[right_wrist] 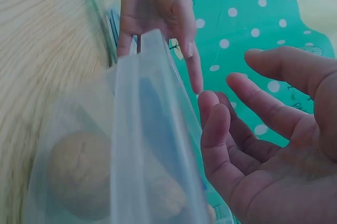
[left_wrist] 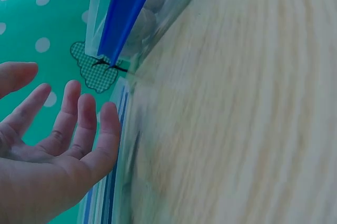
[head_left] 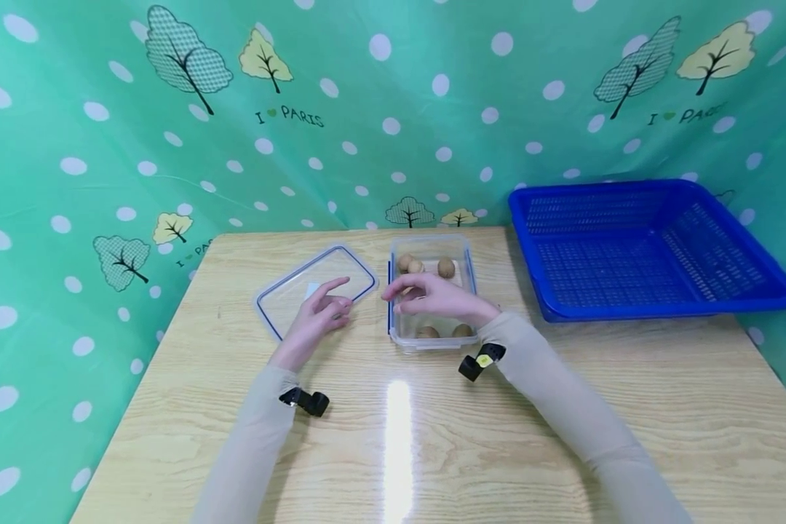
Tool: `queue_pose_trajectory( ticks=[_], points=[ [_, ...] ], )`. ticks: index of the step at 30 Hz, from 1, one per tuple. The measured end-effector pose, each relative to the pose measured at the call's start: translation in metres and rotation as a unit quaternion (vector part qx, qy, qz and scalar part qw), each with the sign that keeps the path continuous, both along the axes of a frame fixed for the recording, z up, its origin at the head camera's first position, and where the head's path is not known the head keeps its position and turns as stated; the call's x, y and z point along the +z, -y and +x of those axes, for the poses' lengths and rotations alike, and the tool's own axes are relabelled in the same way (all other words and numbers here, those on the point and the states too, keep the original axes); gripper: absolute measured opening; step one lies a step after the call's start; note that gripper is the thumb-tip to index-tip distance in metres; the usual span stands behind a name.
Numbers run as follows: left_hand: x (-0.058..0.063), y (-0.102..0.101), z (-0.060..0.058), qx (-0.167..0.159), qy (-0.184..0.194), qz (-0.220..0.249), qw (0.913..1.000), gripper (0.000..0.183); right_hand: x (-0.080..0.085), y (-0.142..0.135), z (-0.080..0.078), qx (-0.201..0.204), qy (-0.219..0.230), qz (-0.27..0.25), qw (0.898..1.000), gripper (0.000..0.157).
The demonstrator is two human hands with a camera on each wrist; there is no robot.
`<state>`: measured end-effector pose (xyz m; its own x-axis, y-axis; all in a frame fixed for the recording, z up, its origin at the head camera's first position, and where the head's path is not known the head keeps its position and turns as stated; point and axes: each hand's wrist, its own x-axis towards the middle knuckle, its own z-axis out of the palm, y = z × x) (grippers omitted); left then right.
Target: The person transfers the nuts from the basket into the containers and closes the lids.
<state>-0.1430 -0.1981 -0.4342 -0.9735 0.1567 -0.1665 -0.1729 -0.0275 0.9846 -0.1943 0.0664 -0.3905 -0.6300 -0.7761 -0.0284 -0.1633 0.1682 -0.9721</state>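
A clear plastic container (head_left: 432,340) with several walnuts (head_left: 446,268) inside stands open near the back of the table. My right hand (head_left: 432,295) hovers over its left part, fingers loosely bent and holding nothing. In the right wrist view the container's rim (right_wrist: 152,50) rises beside the fingers, with a walnut (right_wrist: 79,174) behind the wall. To the left, the clear lid (head_left: 295,280) with a blue seal lies flat on the table. Over the lid's right side is my left hand (head_left: 317,316), fingers loosely spread and gripping nothing; the left wrist view shows its palm (left_wrist: 47,166) and relaxed fingers.
A large blue plastic basket (head_left: 668,314) sits at the back right of the wooden table (head_left: 498,451), right of the container. Behind the table hangs a green dotted cloth (head_left: 340,109). A blue locking flap (left_wrist: 124,18) sticks out from the container's left side.
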Motion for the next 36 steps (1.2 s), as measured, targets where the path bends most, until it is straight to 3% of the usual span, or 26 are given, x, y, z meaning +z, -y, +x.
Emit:
queue_pose_trajectory(
  ticks=[5,12,20,30,36],
  points=[
    [0.000,0.013,0.010,-0.006,0.013,0.002,0.9999,0.051,-0.002,0.010,0.003,-0.002,0.011,-0.010,1.000,0.030],
    [-0.001,0.040,0.026,-0.005,0.024,0.039,0.9990,0.052,-0.002,0.030,0.010,0.007,0.004,-0.008,1.000,0.029],
    [0.001,0.075,0.044,0.006,0.008,0.049,0.9987,0.049,0.003,0.054,0.019,0.013,-0.018,-0.014,1.000,0.028],
    [0.008,0.116,0.054,0.027,-0.003,0.039,0.9989,0.045,0.006,0.083,0.025,0.028,-0.051,-0.009,0.998,0.027],
    [0.008,0.131,0.055,0.069,0.040,-0.036,0.9962,0.053,0.009,0.096,0.022,0.014,-0.051,0.025,0.998,0.026]
  ],
)
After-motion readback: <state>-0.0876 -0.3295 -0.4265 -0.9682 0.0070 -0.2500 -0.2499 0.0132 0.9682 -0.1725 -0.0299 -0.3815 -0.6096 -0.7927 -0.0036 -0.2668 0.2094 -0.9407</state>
